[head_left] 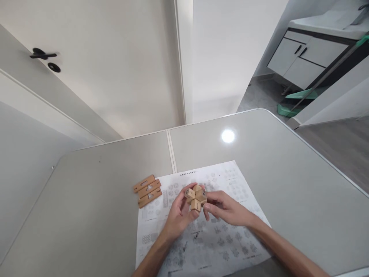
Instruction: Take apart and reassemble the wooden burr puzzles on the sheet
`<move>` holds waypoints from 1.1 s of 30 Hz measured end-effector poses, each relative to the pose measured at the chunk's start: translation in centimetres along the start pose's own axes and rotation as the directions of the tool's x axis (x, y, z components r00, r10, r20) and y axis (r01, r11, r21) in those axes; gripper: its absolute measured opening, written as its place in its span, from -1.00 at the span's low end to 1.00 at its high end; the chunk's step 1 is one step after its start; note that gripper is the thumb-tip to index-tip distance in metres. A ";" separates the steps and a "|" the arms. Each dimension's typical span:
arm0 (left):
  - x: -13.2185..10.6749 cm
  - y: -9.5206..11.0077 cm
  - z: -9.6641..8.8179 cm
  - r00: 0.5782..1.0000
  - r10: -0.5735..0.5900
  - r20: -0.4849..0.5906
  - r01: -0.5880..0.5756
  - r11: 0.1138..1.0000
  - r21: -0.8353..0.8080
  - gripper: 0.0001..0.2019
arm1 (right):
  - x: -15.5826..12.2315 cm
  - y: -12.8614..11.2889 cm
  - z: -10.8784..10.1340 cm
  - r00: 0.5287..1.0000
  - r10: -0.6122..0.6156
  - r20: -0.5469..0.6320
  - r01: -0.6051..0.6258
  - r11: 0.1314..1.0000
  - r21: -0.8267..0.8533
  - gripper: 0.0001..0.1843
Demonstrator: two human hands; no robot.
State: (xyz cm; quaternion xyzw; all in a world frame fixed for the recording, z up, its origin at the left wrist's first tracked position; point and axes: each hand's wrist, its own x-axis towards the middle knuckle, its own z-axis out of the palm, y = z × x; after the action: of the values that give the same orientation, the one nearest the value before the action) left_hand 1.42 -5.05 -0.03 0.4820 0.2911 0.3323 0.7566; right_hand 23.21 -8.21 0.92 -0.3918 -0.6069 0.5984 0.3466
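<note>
Between my hands is a wooden burr puzzle [196, 197], made of interlocking light-wood pieces with dark marks on some faces. My left hand [179, 215] wraps its left side, with the thumb along the lower edge. From the right, my right hand [226, 207] grips the puzzle with thumb and fingers at its side. Below them a large printed sheet [155, 246] of small diagrams lies on the table. Three flat wooden pieces [148, 190] with cut-out slots and dark marks lie side by side at the sheet's upper left corner, partly over it.
The grey table [95, 200] has a pale seam [171, 152] and a metal-edged rim. Behind it stand a white door with a black handle [43, 54] and a white wall. A white cabinet [311, 54] and a green dustpan [288, 109] are beyond the right side.
</note>
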 end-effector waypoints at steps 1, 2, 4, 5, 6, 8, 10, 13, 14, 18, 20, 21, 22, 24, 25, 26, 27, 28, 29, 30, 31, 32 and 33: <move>0.0 -0.1 -0.1 1.000 0.000 0.007 0.000 1.000 0.000 -0.22 | 0.0 0.1 -0.1 0.999 0.017 0.048 -0.020 0.997 0.070 -0.51; -0.1 -0.3 -0.1 1.000 -0.003 0.015 0.003 1.000 0.002 -0.21 | 0.0 0.2 -0.3 0.997 0.027 0.078 -0.036 0.992 0.124 -0.50; -0.1 -0.5 -0.2 1.000 -0.001 0.019 0.001 1.000 0.015 -0.21 | 0.0 0.4 -0.5 0.995 0.039 0.090 -0.054 0.982 0.182 -0.53; -0.1 -0.5 -0.1 1.000 0.003 0.016 -0.003 1.000 0.025 -0.20 | 0.0 0.4 -0.6 0.996 0.041 0.081 -0.056 0.980 0.191 -0.55; -0.1 -0.5 -0.1 1.000 0.007 0.012 -0.007 0.999 0.038 -0.20 | 0.0 0.4 -0.6 0.997 0.045 0.066 -0.057 0.980 0.191 -0.57; -0.1 -0.4 -0.1 1.000 0.012 0.005 -0.013 0.997 0.076 -0.21 | -0.1 0.3 -0.5 0.998 0.059 0.035 -0.065 0.982 0.176 -0.60; -0.2 -0.2 -0.1 1.000 0.016 -0.001 -0.016 0.992 0.125 -0.20 | -0.1 0.2 -0.3 0.997 0.080 -0.005 -0.079 0.986 0.149 -0.62; -0.2 -0.1 0.1 0.999 0.035 -0.041 -0.025 0.975 0.222 -0.22 | 0.0 0.5 0.1 0.990 0.089 -0.107 -0.079 0.993 0.092 -0.68; -0.3 -0.1 0.1 0.997 0.044 -0.064 -0.026 0.966 0.256 -0.22 | 0.0 0.6 0.2 0.984 0.086 -0.153 -0.077 0.995 0.065 -0.71; -0.3 -0.5 0.4 0.987 0.074 -0.142 -0.023 0.942 0.334 -0.25 | 0.2 1.1 0.6 0.958 0.099 -0.268 -0.100 0.995 0.011 -0.81; -0.2 -0.5 0.5 0.986 0.079 -0.144 -0.025 0.940 0.340 -0.26 | 0.3 1.2 0.7 0.958 0.125 -0.258 -0.115 0.992 0.052 -0.83; -0.2 -0.4 0.5 0.987 0.078 -0.140 -0.026 0.939 0.343 -0.26 | 0.3 1.2 0.7 0.960 0.135 -0.247 -0.119 0.990 0.076 -0.83; -0.2 -0.4 0.5 0.988 0.076 -0.136 -0.025 0.938 0.346 -0.27 | 0.4 1.2 0.7 0.961 0.142 -0.239 -0.123 0.988 0.095 -0.83; -0.2 -0.2 0.6 0.988 0.070 -0.135 -0.019 0.937 0.349 -0.28 | 0.3 1.2 0.6 0.961 0.154 -0.229 -0.130 0.985 0.116 -0.84; -0.2 -0.1 0.7 0.988 0.069 -0.137 -0.017 0.938 0.347 -0.28 | 0.3 1.2 0.6 0.961 0.159 -0.225 -0.133 0.983 0.124 -0.84; -0.2 -0.1 0.7 0.987 0.073 -0.142 -0.020 0.939 0.344 -0.28 | 0.3 1.2 0.6 0.962 0.161 -0.219 -0.134 0.982 0.133 -0.84; -0.2 -0.2 0.7 0.985 0.081 -0.150 -0.025 0.940 0.341 -0.28 | 0.2 1.2 0.6 0.965 0.160 -0.209 -0.132 0.981 0.146 -0.83; -0.3 -0.2 0.7 0.982 0.092 -0.163 -0.031 0.939 0.343 -0.29 | 0.2 1.1 0.6 0.968 0.156 -0.198 -0.125 0.979 0.164 -0.82; -0.3 -0.3 0.8 0.978 0.105 -0.179 -0.036 0.936 0.349 -0.30 | 0.2 1.0 0.6 0.972 0.151 -0.182 -0.117 0.976 0.184 -0.78; -0.3 -0.4 0.7 0.974 0.116 -0.195 -0.040 0.933 0.357 -0.30 | 0.2 0.9 0.6 0.976 0.145 -0.164 -0.110 0.972 0.206 -0.71; -0.3 -0.5 0.7 0.970 0.126 -0.209 -0.041 0.930 0.366 -0.31 | 0.1 0.8 0.6 0.979 0.141 -0.144 -0.106 0.968 0.227 -0.62; -0.4 -0.5 0.7 0.967 0.131 -0.220 -0.041 0.927 0.373 -0.32 | 0.1 0.7 0.6 0.982 0.141 -0.126 -0.107 0.964 0.245 -0.55; -0.4 -0.6 0.7 0.964 0.138 -0.226 -0.043 0.924 0.381 -0.32 | 0.1 0.7 0.6 0.983 0.144 -0.111 -0.111 0.960 0.258 -0.50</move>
State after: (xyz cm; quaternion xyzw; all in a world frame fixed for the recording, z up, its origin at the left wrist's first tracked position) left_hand 1.86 -5.89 -0.24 0.5844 0.4186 0.3634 0.5926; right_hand 22.69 -8.39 0.18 -0.4209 -0.4764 0.6648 0.3924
